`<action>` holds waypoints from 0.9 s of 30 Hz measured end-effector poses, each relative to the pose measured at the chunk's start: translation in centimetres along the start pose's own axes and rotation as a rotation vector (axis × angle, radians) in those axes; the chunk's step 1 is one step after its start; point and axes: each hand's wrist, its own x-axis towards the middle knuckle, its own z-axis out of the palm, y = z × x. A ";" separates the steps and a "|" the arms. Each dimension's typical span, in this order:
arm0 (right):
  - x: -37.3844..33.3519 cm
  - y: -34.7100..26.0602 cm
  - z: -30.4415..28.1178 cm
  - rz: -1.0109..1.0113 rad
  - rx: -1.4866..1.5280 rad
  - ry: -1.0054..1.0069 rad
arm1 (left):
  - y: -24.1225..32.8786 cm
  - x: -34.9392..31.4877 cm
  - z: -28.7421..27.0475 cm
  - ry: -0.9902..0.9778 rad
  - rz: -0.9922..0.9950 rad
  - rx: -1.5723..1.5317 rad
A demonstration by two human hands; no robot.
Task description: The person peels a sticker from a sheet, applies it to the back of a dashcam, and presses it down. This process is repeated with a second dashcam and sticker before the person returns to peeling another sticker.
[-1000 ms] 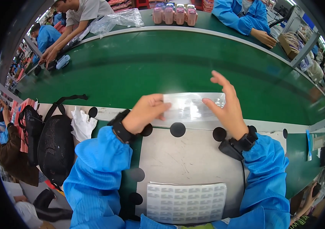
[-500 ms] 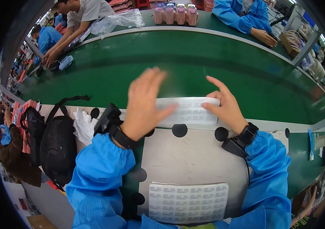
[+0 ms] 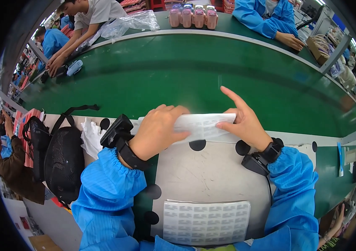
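A white sheet of printed labels (image 3: 205,123) is held up over the far edge of the work mat. My right hand (image 3: 247,123) pinches its right end, thumb in front and middle fingers behind. The index finger points up and away, and a faint clear strip (image 3: 219,80) shows at its tip. My left hand (image 3: 159,129) is closed round the sheet's left part, with the thumb across its front; its fingertips are slightly blurred. Close to my body, a stack of label sheets (image 3: 205,221) lies flat on the pale mat (image 3: 199,173).
A black mesh bag (image 3: 64,167) and a white glove (image 3: 91,136) lie left of the mat. Beyond runs a green conveyor belt (image 3: 157,67). Across it, two people work near pink packs (image 3: 192,16), a clear plastic bag (image 3: 134,23) and a light-blue device (image 3: 75,67).
My left hand has come down from above the sheet and closed on its left part. The sheet's right end has shifted slightly left and down. A clear strip now shows at my right index fingertip.
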 end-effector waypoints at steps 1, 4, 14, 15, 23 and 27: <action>0.0 0.1 -0.1 -0.004 -0.034 -0.012 | 0.1 0.0 -0.1 0.001 0.001 0.000; -0.1 0.2 0.0 -0.022 -0.023 -0.035 | 0.4 -0.2 -0.1 -0.116 -0.111 -0.021; -0.6 -1.6 0.6 0.112 -0.063 -0.142 | 0.2 -0.3 0.6 -0.253 -0.055 -0.023; -0.6 -1.4 0.5 0.112 -0.063 -0.142 | 0.1 -0.4 0.8 -0.221 -0.010 0.010; -0.5 -0.8 0.6 0.062 0.113 -0.128 | -0.7 0.1 0.6 -0.337 -0.058 -0.217; -0.2 -0.2 0.5 0.035 0.259 -0.079 | -1.6 0.3 1.0 -0.406 -0.070 -0.248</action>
